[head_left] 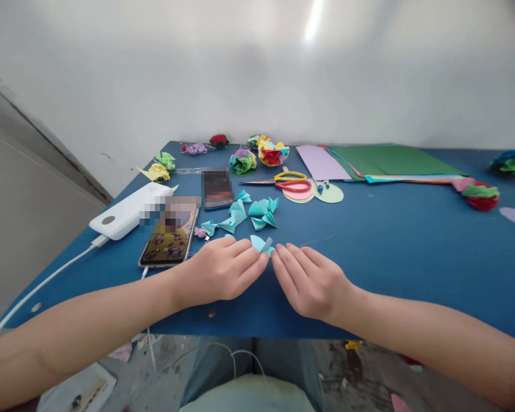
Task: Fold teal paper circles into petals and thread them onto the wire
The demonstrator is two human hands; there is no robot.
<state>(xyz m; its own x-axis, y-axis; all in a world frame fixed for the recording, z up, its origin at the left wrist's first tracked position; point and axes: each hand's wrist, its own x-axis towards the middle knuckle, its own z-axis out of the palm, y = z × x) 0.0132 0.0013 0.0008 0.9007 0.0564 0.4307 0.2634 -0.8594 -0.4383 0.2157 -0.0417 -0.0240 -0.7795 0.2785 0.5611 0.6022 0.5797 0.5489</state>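
Observation:
Near the table's front edge, my left hand and my right hand meet with fingers pressed together. Between their fingertips is a light-blue folded paper piece, its folds standing up above the fingers. Both hands pinch it, and their fingers partly hide it. Just beyond lie several similar turquoise folded paper pieces, some in a cluster next to the phone. A thin needle-like line lies on the table beyond my right hand.
Left of my hands are a lit phone, a white power bank with a cable and a dark phone. Farther back lie scissors, paper circles, coloured sheets and several paper flowers. The blue table meets a white wall.

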